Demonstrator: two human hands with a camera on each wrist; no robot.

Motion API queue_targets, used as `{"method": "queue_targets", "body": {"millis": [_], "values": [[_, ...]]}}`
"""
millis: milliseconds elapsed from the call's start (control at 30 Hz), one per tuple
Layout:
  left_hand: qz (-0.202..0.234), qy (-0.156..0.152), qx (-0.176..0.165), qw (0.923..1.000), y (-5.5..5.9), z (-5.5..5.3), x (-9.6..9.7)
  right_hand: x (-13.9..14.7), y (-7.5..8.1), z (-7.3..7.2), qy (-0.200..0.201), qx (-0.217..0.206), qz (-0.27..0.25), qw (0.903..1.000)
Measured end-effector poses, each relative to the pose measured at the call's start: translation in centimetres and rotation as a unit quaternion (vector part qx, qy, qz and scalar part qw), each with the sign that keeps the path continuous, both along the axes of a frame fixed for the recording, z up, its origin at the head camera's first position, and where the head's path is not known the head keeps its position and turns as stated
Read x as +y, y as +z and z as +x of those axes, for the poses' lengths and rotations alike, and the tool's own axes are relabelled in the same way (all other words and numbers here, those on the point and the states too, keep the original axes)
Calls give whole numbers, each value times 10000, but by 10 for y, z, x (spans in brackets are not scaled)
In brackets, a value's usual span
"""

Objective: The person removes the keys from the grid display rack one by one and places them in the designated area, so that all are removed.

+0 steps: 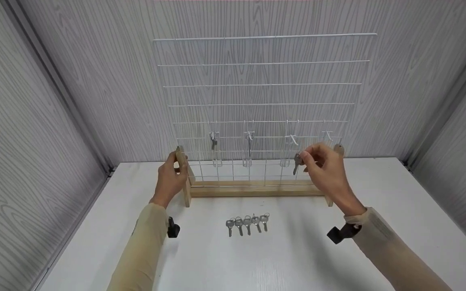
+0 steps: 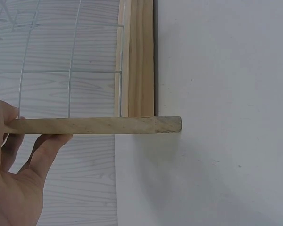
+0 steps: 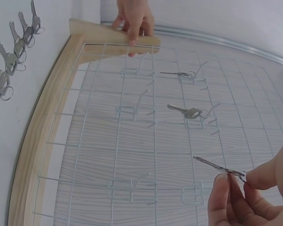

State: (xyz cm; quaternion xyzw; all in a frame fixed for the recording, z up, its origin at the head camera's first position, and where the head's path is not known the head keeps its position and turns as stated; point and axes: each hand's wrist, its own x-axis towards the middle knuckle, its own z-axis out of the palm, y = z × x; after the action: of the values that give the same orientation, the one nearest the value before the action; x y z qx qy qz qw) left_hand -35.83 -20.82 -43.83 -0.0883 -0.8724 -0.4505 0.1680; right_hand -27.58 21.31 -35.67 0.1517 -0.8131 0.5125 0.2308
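My left hand (image 1: 168, 180) grips the upright wooden side piece (image 2: 99, 125) of a white wire grid rack (image 1: 265, 104), thumb on one face and fingers on the other. My right hand (image 1: 332, 173) pinches a silver key (image 3: 214, 165) by its ring, in front of the grid's right part. The key (image 1: 297, 162) hangs blade down below a white hook (image 1: 293, 140), apart from it. On two hooks further left hang one key (image 1: 213, 142) and another key (image 1: 250, 142), seen edge-on. The right wrist view also shows a hanging key (image 3: 192, 112).
Several keys with rings (image 1: 248, 225) lie in a row on the white table (image 1: 225, 262), before the rack's wooden base bar (image 1: 257, 190). Another upper hook (image 1: 327, 135) is at the right; lower hooks (image 1: 247, 163) sit beneath. Wood-patterned panels (image 1: 107, 81) enclose the back and sides.
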Motion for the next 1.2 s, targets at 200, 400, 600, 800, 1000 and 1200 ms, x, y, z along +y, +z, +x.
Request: {"method": "queue_targets", "body": {"millis": [200, 400, 600, 800, 1000, 1200], "values": [[-130, 60, 19, 9999, 1, -1, 1, -2, -4, 1, 41, 40, 34, 10000], [-180, 127, -38, 9997, 2, 0, 2, -3, -9, 1, 112, -5, 74, 9999], [-135, 145, -42, 9998, 2, 0, 2, -2, -15, -1, 177, -111, 39, 9998], [-135, 153, -23, 9998, 1, -1, 2, -1, -26, -5, 275, -309, -30, 9991], [-93, 136, -45, 9999, 1, -1, 2, -2, -41, -10, 353, -519, -15, 9980], [-47, 39, 65, 10000, 2, 1, 1, -3, -56, -14, 404, -733, 47, 9965]]}}
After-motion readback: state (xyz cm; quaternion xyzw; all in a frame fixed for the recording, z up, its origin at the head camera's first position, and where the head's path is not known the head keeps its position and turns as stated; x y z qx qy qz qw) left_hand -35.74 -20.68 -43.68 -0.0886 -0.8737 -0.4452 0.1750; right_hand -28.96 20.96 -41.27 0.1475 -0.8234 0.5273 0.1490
